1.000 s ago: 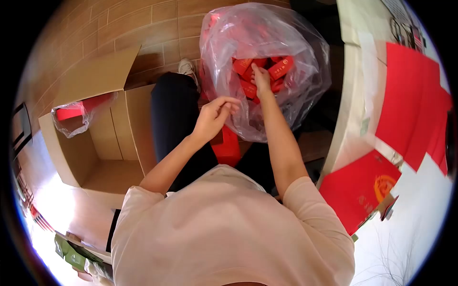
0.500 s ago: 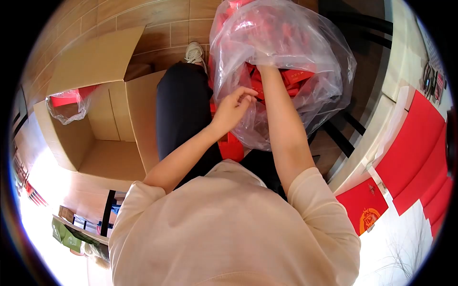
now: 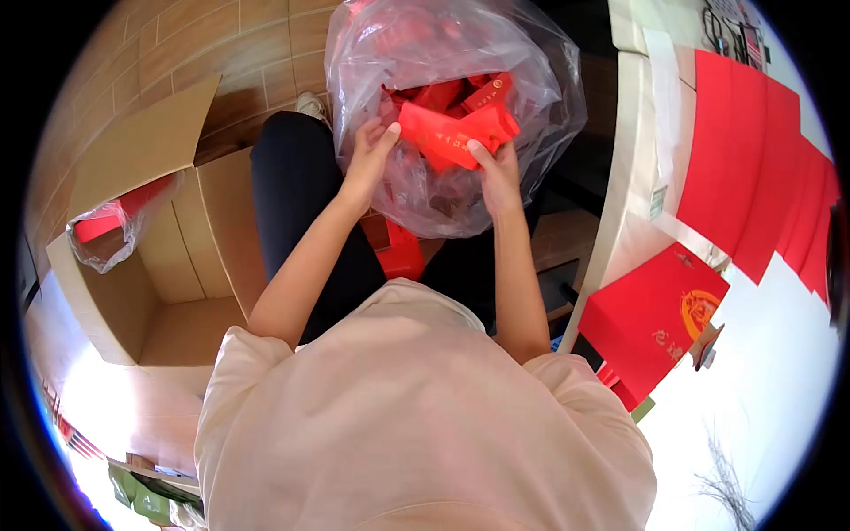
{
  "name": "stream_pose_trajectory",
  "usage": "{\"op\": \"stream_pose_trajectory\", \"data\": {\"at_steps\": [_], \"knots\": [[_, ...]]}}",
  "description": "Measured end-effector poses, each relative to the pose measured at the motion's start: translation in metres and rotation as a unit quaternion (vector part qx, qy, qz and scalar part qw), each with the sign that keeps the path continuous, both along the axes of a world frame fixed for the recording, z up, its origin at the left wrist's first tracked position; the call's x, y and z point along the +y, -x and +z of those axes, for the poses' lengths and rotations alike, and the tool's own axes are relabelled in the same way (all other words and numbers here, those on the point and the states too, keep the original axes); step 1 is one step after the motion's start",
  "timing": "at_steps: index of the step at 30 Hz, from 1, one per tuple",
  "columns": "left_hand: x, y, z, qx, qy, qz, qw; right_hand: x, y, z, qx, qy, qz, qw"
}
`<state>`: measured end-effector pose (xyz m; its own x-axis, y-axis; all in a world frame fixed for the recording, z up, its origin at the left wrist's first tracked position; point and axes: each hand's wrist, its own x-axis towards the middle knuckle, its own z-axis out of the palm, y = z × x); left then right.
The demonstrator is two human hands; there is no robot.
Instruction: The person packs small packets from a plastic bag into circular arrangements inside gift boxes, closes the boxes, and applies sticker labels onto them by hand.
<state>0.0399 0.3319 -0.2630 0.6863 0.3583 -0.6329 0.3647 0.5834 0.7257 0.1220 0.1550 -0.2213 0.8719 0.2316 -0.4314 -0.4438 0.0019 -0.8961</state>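
Note:
Red printed paper packets (image 3: 434, 137) are held out over the mouth of a clear plastic bag (image 3: 443, 208). My right hand (image 3: 500, 177) grips their right end, thumb on top and fingers underneath. My left hand (image 3: 367, 164) is at their left end, its thumb against the edge; its fingertips are partly hidden. The held pieces look folded or overlapping, with small gold print. More red packets (image 3: 487, 93) lie loose inside the bag, which rests in front of my knees.
An open cardboard box (image 3: 190, 332) stands at left, with a plastic-wrapped red item (image 3: 97, 226) on its edge. A red box (image 3: 403, 257) sits between my legs. At right, a white table (image 3: 761, 354) bears red sheets (image 3: 726, 150) and a red printed folder (image 3: 651, 314).
My right hand has come out of the bag with red packets in it. My left hand has moved to the packets' left end. The view has shifted to the right.

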Motion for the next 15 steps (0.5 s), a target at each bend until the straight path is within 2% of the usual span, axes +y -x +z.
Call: {"op": "stream_pose_trajectory", "data": {"at_steps": [2,3,5,6,7,8,9,11,12,13,15], "knots": [[0.001,0.005,0.006,0.055,0.088,-0.036,0.994,0.003,0.018,0.011,0.001,0.010,0.010,1.000],[0.003,0.009,0.004,0.052,0.084,-0.039,0.994,0.007,0.026,0.018,0.008,0.024,0.019,1.000],[0.004,0.015,-0.004,-0.096,-0.045,-0.154,0.982,0.011,0.035,0.028,-0.032,0.014,0.043,0.998],[0.006,0.017,0.010,-0.098,-0.047,-0.159,0.981,0.008,0.037,0.029,-0.042,0.023,0.049,0.998],[0.011,0.018,0.034,-0.138,-0.262,-0.231,0.927,0.005,0.038,0.030,-0.052,0.032,0.055,0.997],[0.013,0.020,0.050,-0.172,-0.463,-0.288,0.821,-0.001,0.037,0.027,-0.061,0.066,0.064,0.994],[0.006,0.023,0.056,-0.177,-0.465,-0.291,0.817,-0.001,0.038,0.035,-0.064,0.065,0.058,0.994],[-0.011,0.027,0.068,-0.306,-0.496,-0.329,0.743,0.001,0.040,0.051,-0.069,0.130,0.111,0.983],[-0.021,0.030,0.067,-0.302,-0.456,-0.345,0.762,0.003,0.042,0.057,-0.071,0.127,0.109,0.983],[-0.027,0.033,0.065,-0.304,-0.459,-0.347,0.759,0.007,0.045,0.062,-0.038,0.110,0.105,0.988],[-0.034,0.039,0.067,-0.205,-0.325,-0.371,0.845,0.007,0.048,0.062,-0.006,0.090,0.096,0.991]]}}
